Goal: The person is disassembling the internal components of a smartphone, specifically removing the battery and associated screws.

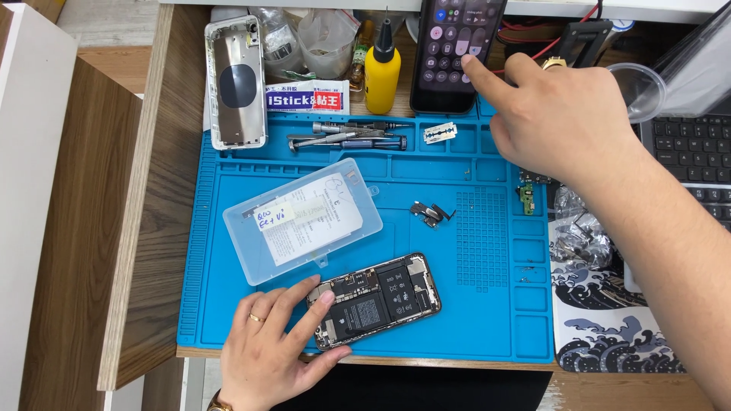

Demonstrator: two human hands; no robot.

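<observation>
Packaging first: we see a flat white sachet (307,97) with red and blue print lying at the back edge of the blue silicone work mat (487,304), between a bare silver phone housing (236,82) and a yellow squeeze bottle (382,72) with a black nozzle. Nearer to us, a clear plastic box (302,219) lies tilted on the mat with a white printed slip and a small handwritten yellowish label inside it. The mat covers a wooden desk (164,228); to its right we see a mouse pad (609,335) with a dark wave pattern and the corner of a black keyboard (693,148). Clear plastic tubs (324,38) stand behind the sachet; we cannot tell their contents. Metal tweezers and screwdrivers (346,138) rest in the mat's upper tray beside a razor blade (439,133). Our left hand (266,342), wearing a ring, presses spread fingers on the lower end of the opened phone (377,299) at the mat's front edge, steadying rather than clasping it. Our right hand (560,114) grasps nothing; its index finger touches the lit screen of an upright dark phone (449,53) at the back.
</observation>
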